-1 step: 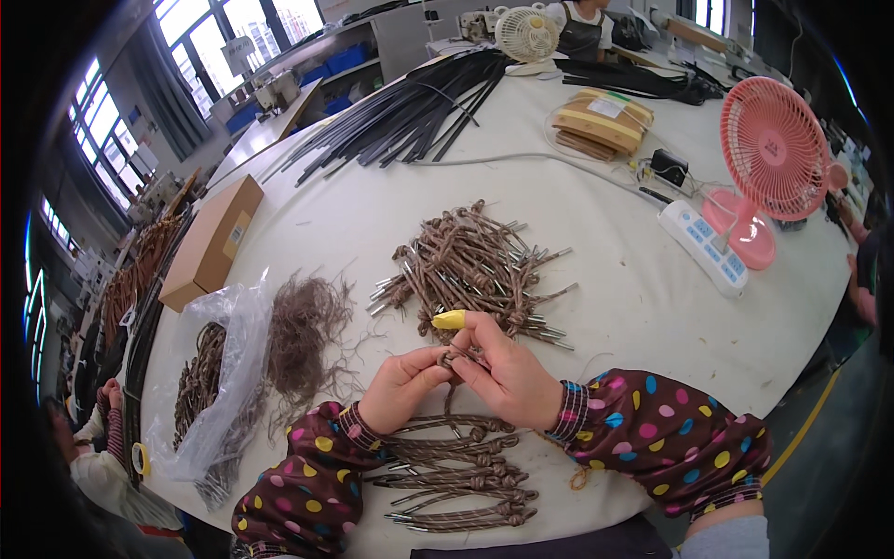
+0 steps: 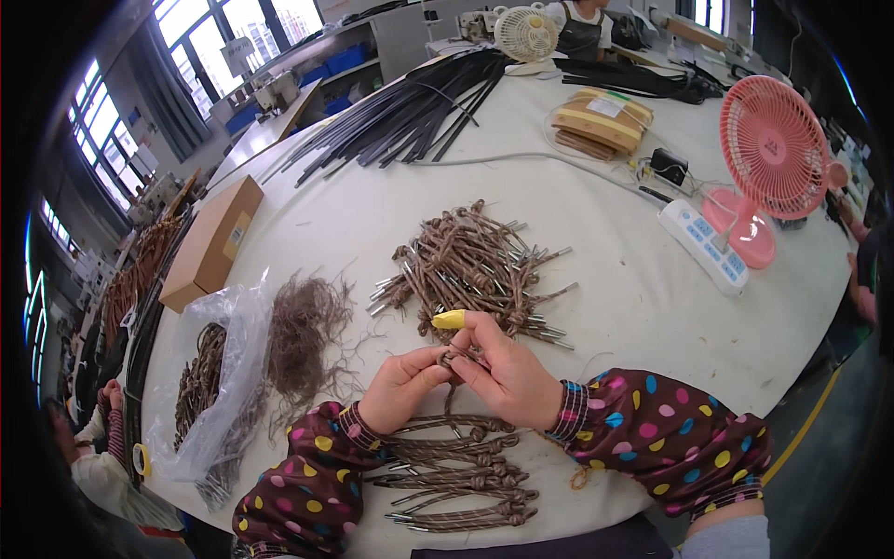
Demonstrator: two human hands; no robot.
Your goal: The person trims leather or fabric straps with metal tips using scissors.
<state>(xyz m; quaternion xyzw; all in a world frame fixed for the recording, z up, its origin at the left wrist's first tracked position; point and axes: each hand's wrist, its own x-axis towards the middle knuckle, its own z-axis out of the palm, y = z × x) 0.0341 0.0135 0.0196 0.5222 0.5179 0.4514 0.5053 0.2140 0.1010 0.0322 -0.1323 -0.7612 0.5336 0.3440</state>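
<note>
Between my two hands is a brown knotted cord (image 2: 450,399), its knot pinched at the fingertips and one end hanging down. My left hand (image 2: 402,384) is closed, thumb and forefinger pressed on the knot. My right hand (image 2: 510,373) pinches the same cord from the other side; a yellow cover (image 2: 449,320) sits on one of its fingertips. Just beyond my fingers lies a heap of brown knotted cords (image 2: 470,265) with metal tips. Below my hands, several bundles of similar cords (image 2: 466,480) lie in rows, partly hidden by my left hand and sleeve.
At left are a clear plastic bag (image 2: 237,345) of cords, a tangle of brown threads (image 2: 307,335) and a cardboard box (image 2: 214,242). Black strips (image 2: 400,112) lie at the back. On the right stand a pink fan (image 2: 773,144) and a white power strip (image 2: 700,247). Other people are nearby.
</note>
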